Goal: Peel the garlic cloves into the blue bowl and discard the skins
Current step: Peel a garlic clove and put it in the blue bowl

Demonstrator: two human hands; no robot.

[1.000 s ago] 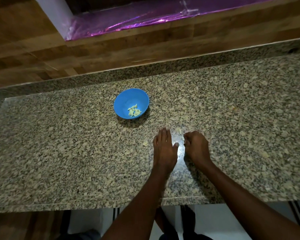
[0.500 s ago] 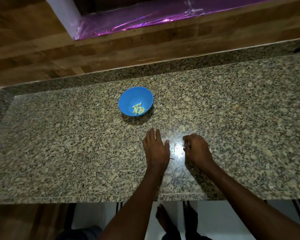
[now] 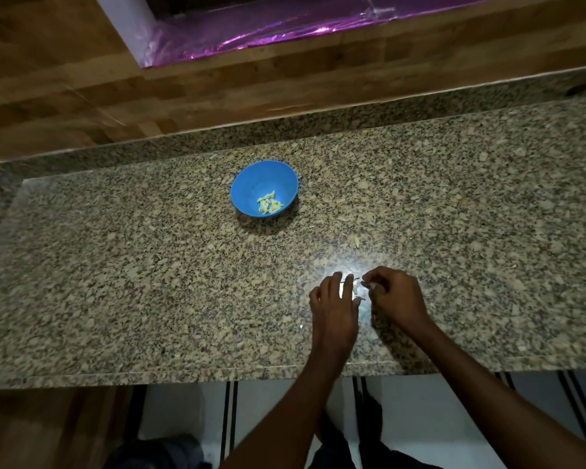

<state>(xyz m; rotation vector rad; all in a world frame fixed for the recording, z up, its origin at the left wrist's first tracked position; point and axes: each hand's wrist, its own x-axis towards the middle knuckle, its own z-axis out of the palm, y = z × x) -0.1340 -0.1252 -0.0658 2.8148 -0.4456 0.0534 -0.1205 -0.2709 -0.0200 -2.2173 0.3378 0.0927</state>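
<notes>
Granite countertop (image 3: 115, 282), near front edge: left hand (image 3: 334, 309) lay flat, corralling garlic skins (image 3: 358, 292); right hand (image 3: 391, 296) pinched scraps. Best swept together before lifting.

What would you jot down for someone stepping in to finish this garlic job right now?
Left hand: flat, fingers straight on the granite counter.
Right hand: fingers curled, pinching at skin bits between the hands.
Blue bowl: farther back on the counter, holding peeled cloves.
One loose piece lies beyond the hands.
Done: cloves peeled. Left: gather and discard skins.
</notes>
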